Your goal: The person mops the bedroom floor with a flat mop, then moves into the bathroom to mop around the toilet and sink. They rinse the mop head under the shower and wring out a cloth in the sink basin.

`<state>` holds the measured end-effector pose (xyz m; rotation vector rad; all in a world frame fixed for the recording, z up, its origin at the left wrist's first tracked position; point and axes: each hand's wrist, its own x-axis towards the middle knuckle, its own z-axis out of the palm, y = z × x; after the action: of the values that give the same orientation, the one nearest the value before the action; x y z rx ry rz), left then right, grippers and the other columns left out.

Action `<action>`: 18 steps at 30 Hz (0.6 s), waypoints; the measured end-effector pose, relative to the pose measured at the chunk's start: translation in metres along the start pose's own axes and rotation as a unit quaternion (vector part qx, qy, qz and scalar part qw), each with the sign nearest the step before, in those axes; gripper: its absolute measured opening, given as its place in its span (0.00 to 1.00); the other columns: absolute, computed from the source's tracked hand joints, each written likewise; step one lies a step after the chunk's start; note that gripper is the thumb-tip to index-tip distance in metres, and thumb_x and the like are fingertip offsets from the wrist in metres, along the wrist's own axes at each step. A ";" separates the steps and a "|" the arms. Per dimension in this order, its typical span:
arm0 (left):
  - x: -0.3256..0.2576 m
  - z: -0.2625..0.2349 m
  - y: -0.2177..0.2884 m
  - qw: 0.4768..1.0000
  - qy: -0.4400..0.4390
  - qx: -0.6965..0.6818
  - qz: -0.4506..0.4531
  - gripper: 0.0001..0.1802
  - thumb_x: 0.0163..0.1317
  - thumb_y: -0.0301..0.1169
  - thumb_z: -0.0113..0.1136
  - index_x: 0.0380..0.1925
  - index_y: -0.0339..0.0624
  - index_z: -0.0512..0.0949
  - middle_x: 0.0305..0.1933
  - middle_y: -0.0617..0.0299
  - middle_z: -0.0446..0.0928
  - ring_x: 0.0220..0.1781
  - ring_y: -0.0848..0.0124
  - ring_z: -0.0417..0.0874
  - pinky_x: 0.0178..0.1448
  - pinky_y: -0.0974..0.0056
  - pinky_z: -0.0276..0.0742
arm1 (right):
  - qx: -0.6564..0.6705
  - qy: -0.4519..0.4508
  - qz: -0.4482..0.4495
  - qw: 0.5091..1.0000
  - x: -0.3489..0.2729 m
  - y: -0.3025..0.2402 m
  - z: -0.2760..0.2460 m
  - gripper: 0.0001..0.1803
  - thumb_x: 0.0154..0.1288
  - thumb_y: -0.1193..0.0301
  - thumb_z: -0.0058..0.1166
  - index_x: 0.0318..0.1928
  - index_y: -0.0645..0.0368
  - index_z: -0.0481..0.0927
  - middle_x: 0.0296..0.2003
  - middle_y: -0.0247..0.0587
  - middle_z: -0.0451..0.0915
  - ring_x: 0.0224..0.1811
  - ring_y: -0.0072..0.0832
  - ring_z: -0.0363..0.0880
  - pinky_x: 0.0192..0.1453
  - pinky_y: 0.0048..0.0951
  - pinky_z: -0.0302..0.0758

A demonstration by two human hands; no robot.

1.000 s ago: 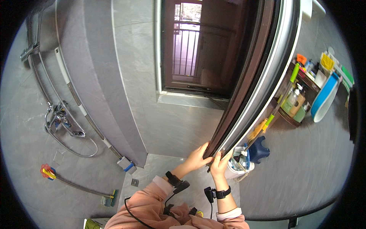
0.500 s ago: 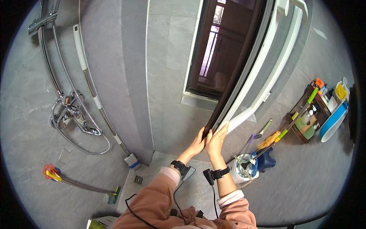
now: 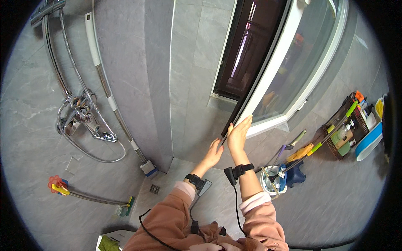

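The white-framed window sash stands swung out from the wall at upper right of centre, its pane turned toward the right and its lower corner just beyond the person's hands. Its dark edge faces left, toward the narrow dark window opening, where a thin bright slit shows. The right hand lies against the lower end of the white frame, fingers straight, close together and pointing up along it, with the thumb set apart on the left side; whether it pinches the frame cannot be told. The left hand is lower and to the left, its fingertips at the bottom end of the dark edge; the far side of those fingers is hidden, so one cannot tell whether they clamp it or only rest there. Each wrist wears a black strap, the right one with a dark block and a cable hanging from it. To the right of the right forearm, a white bucket holding several tools stands on the floor, just beside a dark blue stool. Farther right, a dark corner shelf carries bottles, with a blue-and-white basin next to it. On the left side are a chrome shower fitting and a long pole leaning against the grey wall.
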<state>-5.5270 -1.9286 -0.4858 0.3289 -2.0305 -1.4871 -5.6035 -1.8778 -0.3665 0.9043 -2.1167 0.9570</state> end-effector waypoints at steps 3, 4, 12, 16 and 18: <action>-0.008 -0.022 0.003 1.000 0.006 0.008 -0.016 0.24 0.66 0.40 0.46 0.55 0.34 0.66 0.64 0.43 0.59 0.67 0.53 0.60 0.67 0.58 0.57 | 0.003 0.007 0.003 1.000 0.006 -0.002 0.008 0.48 0.57 0.76 0.54 0.65 0.72 0.31 0.63 0.74 0.46 0.66 0.61 0.49 0.68 0.44 0.53; -0.011 -0.031 0.005 1.000 0.013 0.015 -0.018 0.23 0.66 0.40 0.47 0.54 0.34 0.67 0.64 0.43 0.59 0.66 0.53 0.60 0.67 0.58 0.58 | 0.003 0.007 0.008 1.000 0.007 -0.003 0.011 0.48 0.57 0.76 0.55 0.65 0.72 0.31 0.62 0.74 0.46 0.66 0.61 0.50 0.68 0.44 0.53; -0.046 -0.118 0.029 0.994 0.043 0.093 -0.026 0.20 0.67 0.40 0.45 0.52 0.38 0.70 0.60 0.50 0.66 0.59 0.58 0.69 0.58 0.61 0.67 | -0.008 0.030 0.009 0.999 0.010 -0.001 0.024 0.46 0.56 0.76 0.54 0.65 0.72 0.36 0.63 0.72 0.48 0.66 0.59 0.51 0.69 0.44 0.52; -0.069 -0.151 0.044 0.987 0.108 0.117 -0.033 0.20 0.67 0.39 0.46 0.52 0.38 0.70 0.56 0.50 0.70 0.56 0.59 0.72 0.56 0.61 0.68 | -0.009 0.022 0.004 1.000 0.009 0.003 0.024 0.45 0.55 0.77 0.54 0.64 0.74 0.37 0.64 0.70 0.46 0.67 0.57 0.49 0.70 0.44 0.49; -0.082 -0.166 0.053 0.978 0.147 0.148 -0.029 0.19 0.66 0.38 0.47 0.52 0.37 0.70 0.55 0.51 0.71 0.55 0.59 0.73 0.55 0.62 0.69 | 0.002 0.028 -0.002 1.000 0.006 0.002 0.019 0.45 0.54 0.78 0.53 0.65 0.74 0.38 0.64 0.68 0.46 0.68 0.56 0.47 0.71 0.43 0.47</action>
<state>-5.3560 -1.9975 -0.4297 0.6922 -2.0076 -1.0904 -5.6138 -1.8945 -0.3727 0.8734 -2.0653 0.9727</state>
